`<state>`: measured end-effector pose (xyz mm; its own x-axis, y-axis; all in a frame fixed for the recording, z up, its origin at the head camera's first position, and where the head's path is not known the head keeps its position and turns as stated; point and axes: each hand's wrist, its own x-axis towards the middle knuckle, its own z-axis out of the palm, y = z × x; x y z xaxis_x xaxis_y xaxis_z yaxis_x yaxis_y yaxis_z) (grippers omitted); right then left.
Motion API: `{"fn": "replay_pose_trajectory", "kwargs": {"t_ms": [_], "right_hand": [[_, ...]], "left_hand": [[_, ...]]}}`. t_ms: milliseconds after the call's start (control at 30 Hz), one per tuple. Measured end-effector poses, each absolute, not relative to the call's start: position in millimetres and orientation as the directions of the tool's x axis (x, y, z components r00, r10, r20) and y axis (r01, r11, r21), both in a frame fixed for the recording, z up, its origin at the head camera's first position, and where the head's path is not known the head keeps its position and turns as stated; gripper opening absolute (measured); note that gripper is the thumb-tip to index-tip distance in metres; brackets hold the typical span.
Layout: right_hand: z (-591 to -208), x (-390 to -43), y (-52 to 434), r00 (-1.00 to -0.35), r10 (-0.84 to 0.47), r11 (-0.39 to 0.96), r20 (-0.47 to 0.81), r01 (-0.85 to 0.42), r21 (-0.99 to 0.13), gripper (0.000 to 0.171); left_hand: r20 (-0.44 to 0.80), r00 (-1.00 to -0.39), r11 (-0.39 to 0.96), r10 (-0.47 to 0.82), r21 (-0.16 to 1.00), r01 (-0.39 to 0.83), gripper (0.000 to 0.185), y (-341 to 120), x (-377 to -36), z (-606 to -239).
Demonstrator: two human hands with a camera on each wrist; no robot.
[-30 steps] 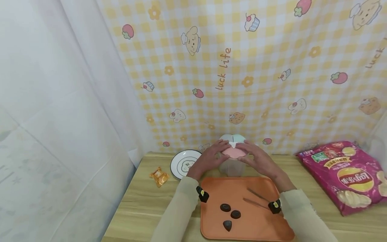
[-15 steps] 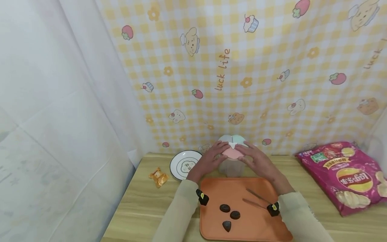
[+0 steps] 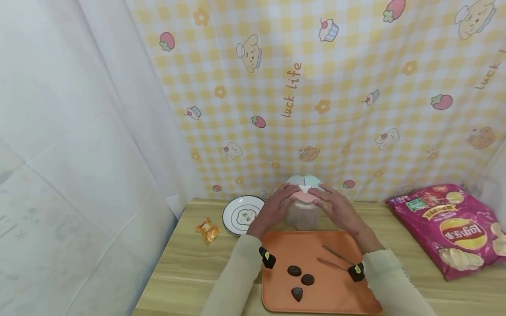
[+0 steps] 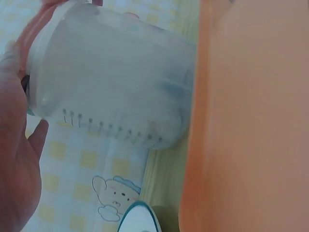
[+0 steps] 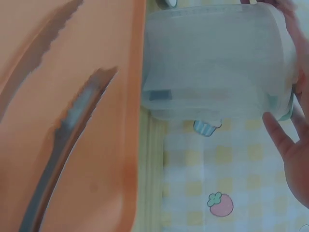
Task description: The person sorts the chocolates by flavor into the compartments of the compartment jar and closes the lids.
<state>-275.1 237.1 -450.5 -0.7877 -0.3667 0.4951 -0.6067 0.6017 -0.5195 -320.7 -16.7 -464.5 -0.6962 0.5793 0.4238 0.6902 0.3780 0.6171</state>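
Observation:
A translucent plastic container with a pastel pink, green and blue lid stands on the wooden table just behind the orange tray. My left hand curls over the lid's left side and my right hand over its right side. The fingertips almost meet on top. In the left wrist view the container lies beside my palm. In the right wrist view the container sits against my right hand. What is inside the container is hidden.
On the tray lie three dark chocolates and metal tongs, which the right wrist view also shows as tongs. A white plate and a small orange wrapped snack sit at the left. A magenta chip bag lies at the right. A checked cloth hangs behind.
Both hands stay on the lid. My left fingers have slid a little further down its left side; the container and tray have not visibly moved.

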Motion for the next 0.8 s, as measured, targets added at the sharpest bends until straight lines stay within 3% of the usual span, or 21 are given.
{"fn": "replay_pose_trajectory", "kwargs": {"t_ms": [267, 600, 800], "right_hand": [[-444, -276, 235, -0.840, -0.291, 0.618, 0.457, -0.530, -0.581, 0.034], [-435, -284, 240, -0.861, -0.241, 0.521, 0.449, -0.505, -0.688, 0.031], [-431, -280, 242, -0.898, -0.204, 0.536, 0.390, -0.436, -0.723, 0.041]], "left_hand": [[0.427, -0.776, 0.414, 0.464, 0.670, 0.616, 0.041, -9, -319, -462], [0.467, -0.816, 0.413, 0.341, 0.705, 0.577, 0.043, -2, -325, -462], [0.503, -0.808, 0.406, 0.307, 0.698, 0.589, 0.040, 0, -327, -460]]}}
